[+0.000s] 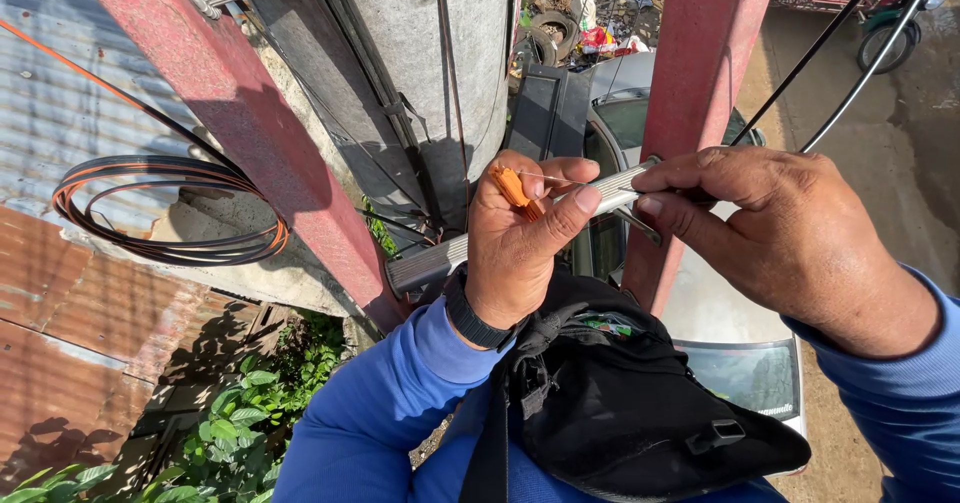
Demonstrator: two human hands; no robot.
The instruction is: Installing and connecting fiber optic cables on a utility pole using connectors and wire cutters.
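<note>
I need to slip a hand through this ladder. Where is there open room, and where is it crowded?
Open gaps: between the left red rail and the grey pole, and above the rung left of the left hand. Crowded: both hands meet at the rung, the right hand by the black cables, the black bag below.

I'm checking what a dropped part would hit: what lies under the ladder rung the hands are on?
Under the rung, far below: a parked car, green plants and rusty roofing. The left hand, right hand and black bag cover the ground directly beneath.
</note>
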